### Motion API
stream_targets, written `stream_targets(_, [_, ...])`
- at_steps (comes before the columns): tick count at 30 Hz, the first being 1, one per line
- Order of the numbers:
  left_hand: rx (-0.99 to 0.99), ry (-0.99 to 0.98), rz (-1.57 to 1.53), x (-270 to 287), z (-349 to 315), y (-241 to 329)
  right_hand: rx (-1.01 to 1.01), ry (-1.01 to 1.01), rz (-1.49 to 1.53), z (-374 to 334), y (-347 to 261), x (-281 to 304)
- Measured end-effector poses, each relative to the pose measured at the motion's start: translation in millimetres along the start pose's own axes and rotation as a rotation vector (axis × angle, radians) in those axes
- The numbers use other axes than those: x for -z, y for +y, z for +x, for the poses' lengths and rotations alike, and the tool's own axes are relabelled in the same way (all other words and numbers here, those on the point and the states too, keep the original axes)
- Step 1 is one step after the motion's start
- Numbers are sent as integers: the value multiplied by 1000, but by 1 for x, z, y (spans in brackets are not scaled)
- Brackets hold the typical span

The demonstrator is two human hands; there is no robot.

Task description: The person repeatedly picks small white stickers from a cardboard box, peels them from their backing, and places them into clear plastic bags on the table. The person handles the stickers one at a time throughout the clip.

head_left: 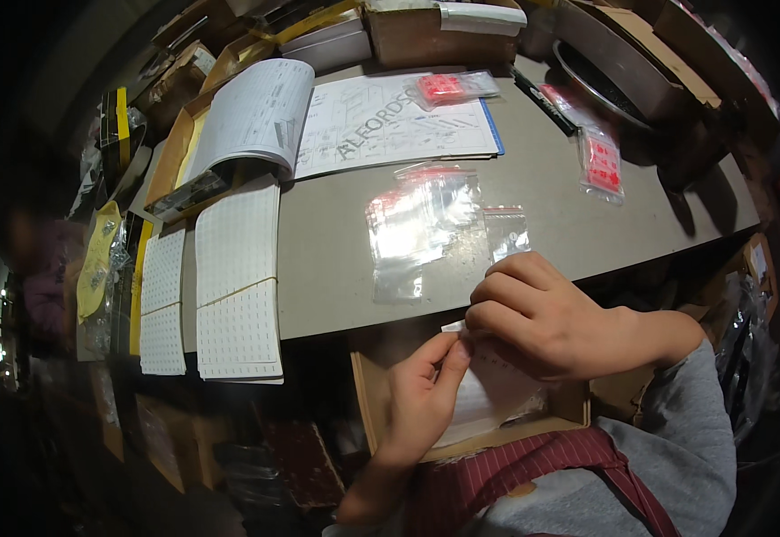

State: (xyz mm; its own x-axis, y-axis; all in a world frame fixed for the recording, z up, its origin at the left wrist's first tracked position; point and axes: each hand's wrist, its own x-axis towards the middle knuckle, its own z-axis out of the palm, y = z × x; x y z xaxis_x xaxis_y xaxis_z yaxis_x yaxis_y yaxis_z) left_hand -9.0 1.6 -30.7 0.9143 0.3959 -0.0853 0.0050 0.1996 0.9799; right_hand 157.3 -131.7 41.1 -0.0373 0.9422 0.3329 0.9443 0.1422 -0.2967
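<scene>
My left hand (pixel 426 389) pinches a white sheet (pixel 484 394) with faint rows of small marks between thumb and forefinger. The sheet slopes over an open cardboard box (pixel 370 403) in front of my body. Over the sheet's top end, my right hand (pixel 538 315) is closed, fingers bent down beside the left thumb. Its fingertips are hidden, so what they pinch cannot be made out. Just beyond the hands, on the grey table (pixel 318 259), lie overlapping clear zip bags (pixel 421 224) and one small separate zip bag (pixel 506 234).
To the left, banded stacks of white printed sheets (pixel 238 286) (pixel 162 295) overhang the table edge. Behind them are a curled paper pad (pixel 251 116) and a clipboard with drawings (pixel 363 125). Red-printed bags (pixel 601 161) lie near a dark round pan (pixel 609 85) at right.
</scene>
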Motion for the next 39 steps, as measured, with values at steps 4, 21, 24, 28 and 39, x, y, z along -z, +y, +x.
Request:
stream_targets(4, [16,-15,-29,1,-3,-7,6,51,-53,1,-1,-6])
stream_targets(21, [41,-6,-87,8,-2,-6,-565,-213,196,15,92,31])
stream_targets(24, [41,7,-92,9,-4,-5,-547,-193,100,16,92,25])
stream_targets(28, [35,90,-171,6,-13,13,-601,-119,11,11,98,34])
stream_targets(39, [-261,356,-164,17,-22,40,-280,-92,276,-17,39,57])
